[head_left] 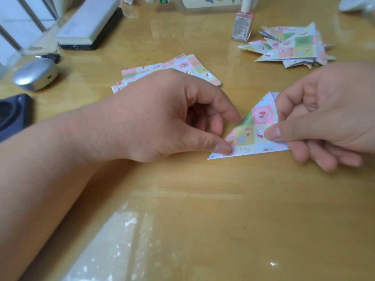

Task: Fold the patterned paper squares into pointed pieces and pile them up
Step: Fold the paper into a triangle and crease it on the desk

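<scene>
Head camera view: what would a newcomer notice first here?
The left hand and right hand pinch a patterned paper triangle between them at the centre. Behind the left hand lies a stack of flat squares; at upper right, a pile of folded pieces beside a pink bottle.

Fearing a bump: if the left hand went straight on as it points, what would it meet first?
The folded paper triangle, whose corner the left hand pinches; past that, probably the right hand holding its other side.
</scene>
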The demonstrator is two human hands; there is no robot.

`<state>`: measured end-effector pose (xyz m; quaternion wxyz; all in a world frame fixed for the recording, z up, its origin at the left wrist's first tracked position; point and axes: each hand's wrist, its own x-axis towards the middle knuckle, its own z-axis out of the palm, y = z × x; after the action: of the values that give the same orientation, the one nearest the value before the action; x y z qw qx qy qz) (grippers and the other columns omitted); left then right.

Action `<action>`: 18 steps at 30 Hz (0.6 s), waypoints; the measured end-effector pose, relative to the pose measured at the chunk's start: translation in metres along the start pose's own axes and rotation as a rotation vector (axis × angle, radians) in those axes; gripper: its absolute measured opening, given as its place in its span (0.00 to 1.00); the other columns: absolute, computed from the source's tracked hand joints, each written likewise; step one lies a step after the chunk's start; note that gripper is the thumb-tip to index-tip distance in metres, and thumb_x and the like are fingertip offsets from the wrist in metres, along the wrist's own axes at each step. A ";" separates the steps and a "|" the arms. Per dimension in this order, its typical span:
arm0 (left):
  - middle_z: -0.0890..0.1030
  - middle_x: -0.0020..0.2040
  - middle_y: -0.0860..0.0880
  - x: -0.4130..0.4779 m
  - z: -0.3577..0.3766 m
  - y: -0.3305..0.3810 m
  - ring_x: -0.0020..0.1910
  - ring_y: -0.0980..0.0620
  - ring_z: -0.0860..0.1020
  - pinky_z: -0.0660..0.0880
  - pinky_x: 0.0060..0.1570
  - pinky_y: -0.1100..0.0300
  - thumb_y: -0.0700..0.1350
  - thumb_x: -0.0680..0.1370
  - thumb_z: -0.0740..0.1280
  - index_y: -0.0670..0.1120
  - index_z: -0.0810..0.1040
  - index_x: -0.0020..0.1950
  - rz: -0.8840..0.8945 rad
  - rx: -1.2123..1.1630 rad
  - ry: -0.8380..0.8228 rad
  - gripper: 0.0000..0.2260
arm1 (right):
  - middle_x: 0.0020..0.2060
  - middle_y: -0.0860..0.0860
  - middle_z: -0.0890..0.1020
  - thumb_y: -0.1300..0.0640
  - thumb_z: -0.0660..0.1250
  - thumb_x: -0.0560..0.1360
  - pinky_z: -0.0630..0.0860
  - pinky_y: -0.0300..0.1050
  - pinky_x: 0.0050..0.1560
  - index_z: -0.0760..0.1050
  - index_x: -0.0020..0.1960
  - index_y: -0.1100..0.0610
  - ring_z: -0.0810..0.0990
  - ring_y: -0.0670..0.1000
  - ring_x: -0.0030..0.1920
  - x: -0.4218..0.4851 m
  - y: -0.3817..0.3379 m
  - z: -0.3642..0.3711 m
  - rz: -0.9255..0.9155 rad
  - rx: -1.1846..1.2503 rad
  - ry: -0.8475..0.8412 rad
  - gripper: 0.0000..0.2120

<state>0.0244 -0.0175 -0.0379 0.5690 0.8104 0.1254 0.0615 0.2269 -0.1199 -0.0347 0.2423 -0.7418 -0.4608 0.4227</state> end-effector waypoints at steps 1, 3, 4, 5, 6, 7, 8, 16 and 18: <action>0.74 0.25 0.63 -0.001 -0.002 -0.001 0.24 0.70 0.73 0.66 0.28 0.81 0.34 0.69 0.70 0.31 0.80 0.43 0.003 0.009 0.019 0.06 | 0.24 0.64 0.80 0.57 0.76 0.67 0.65 0.36 0.16 0.80 0.37 0.55 0.66 0.53 0.13 0.000 0.000 0.000 0.001 0.001 0.001 0.05; 0.74 0.25 0.63 -0.001 -0.003 0.001 0.25 0.71 0.73 0.66 0.29 0.81 0.32 0.71 0.72 0.30 0.81 0.42 0.019 0.083 0.012 0.04 | 0.24 0.64 0.80 0.58 0.76 0.68 0.64 0.36 0.15 0.80 0.37 0.56 0.66 0.53 0.13 -0.001 0.000 0.000 -0.001 0.001 0.003 0.05; 0.74 0.25 0.64 0.000 -0.004 0.002 0.25 0.71 0.73 0.66 0.28 0.81 0.32 0.71 0.72 0.31 0.80 0.40 -0.003 0.089 0.008 0.03 | 0.24 0.63 0.80 0.58 0.75 0.68 0.63 0.36 0.15 0.80 0.37 0.56 0.66 0.53 0.13 -0.001 0.000 0.000 -0.004 0.001 0.005 0.05; 0.74 0.25 0.64 0.000 -0.004 0.001 0.25 0.70 0.73 0.66 0.28 0.81 0.33 0.71 0.72 0.32 0.80 0.39 -0.020 0.083 0.014 0.04 | 0.24 0.63 0.80 0.58 0.75 0.68 0.63 0.36 0.15 0.80 0.37 0.57 0.66 0.53 0.13 -0.001 0.000 0.000 -0.006 0.002 0.004 0.05; 0.74 0.25 0.64 0.001 -0.003 0.004 0.25 0.71 0.73 0.66 0.28 0.81 0.36 0.70 0.72 0.35 0.79 0.38 -0.024 0.077 0.013 0.05 | 0.24 0.63 0.80 0.58 0.75 0.69 0.63 0.36 0.15 0.80 0.37 0.57 0.66 0.53 0.13 -0.001 -0.001 0.000 -0.008 0.004 0.004 0.05; 0.74 0.25 0.65 0.001 -0.002 0.006 0.25 0.71 0.73 0.66 0.29 0.81 0.39 0.69 0.71 0.37 0.79 0.38 -0.022 0.068 0.013 0.05 | 0.24 0.63 0.80 0.58 0.75 0.69 0.63 0.36 0.15 0.80 0.37 0.57 0.66 0.53 0.13 -0.001 -0.001 0.000 -0.008 0.005 0.005 0.05; 0.74 0.25 0.66 0.001 0.000 0.007 0.25 0.71 0.74 0.66 0.29 0.82 0.41 0.67 0.71 0.39 0.79 0.37 -0.020 0.054 0.009 0.05 | 0.24 0.63 0.80 0.58 0.75 0.69 0.63 0.35 0.15 0.80 0.37 0.56 0.66 0.53 0.13 -0.001 -0.001 -0.001 -0.006 0.004 0.006 0.05; 0.74 0.24 0.66 0.002 0.001 0.006 0.25 0.71 0.74 0.66 0.29 0.82 0.40 0.67 0.71 0.45 0.80 0.36 -0.014 0.022 0.023 0.01 | 0.23 0.63 0.79 0.61 0.74 0.70 0.62 0.35 0.14 0.74 0.36 0.65 0.65 0.53 0.11 -0.004 -0.003 -0.001 0.031 -0.001 0.009 0.12; 0.74 0.24 0.66 0.002 -0.002 0.002 0.25 0.71 0.74 0.65 0.28 0.82 0.35 0.69 0.72 0.39 0.79 0.36 -0.007 0.058 0.028 0.04 | 0.22 0.63 0.79 0.61 0.74 0.71 0.61 0.34 0.14 0.73 0.38 0.67 0.65 0.52 0.11 -0.004 -0.004 -0.001 0.035 -0.007 0.009 0.12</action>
<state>0.0262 -0.0161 -0.0352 0.5438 0.8250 0.1380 0.0673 0.2251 -0.1219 -0.0294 0.2343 -0.7526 -0.4481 0.4218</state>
